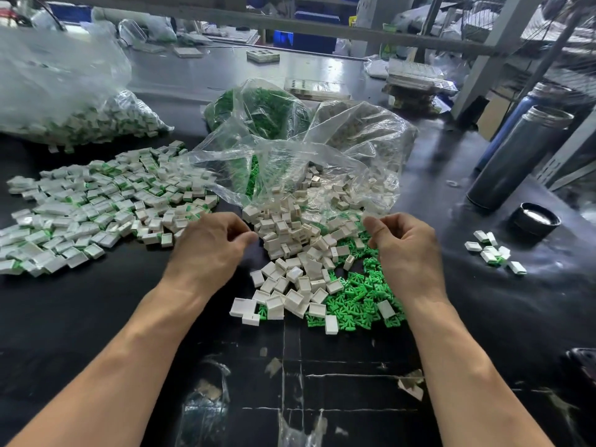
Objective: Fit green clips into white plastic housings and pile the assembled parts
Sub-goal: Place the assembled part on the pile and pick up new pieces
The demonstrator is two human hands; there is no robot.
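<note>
Loose white plastic housings spill from an open clear bag onto the black table. Loose green clips lie to their right and front. My left hand and my right hand hover on either side of the heap, fingers curled, each pinching the bag's thin plastic edge. A broad pile of assembled white-and-green parts spreads over the left of the table. A second clear bag with green clips stands behind.
A large bag of assembled parts sits at the far left. At right stand a grey metal flask, its black lid and a few assembled parts. Shelving posts and boxes line the back. Torn tape marks the near table.
</note>
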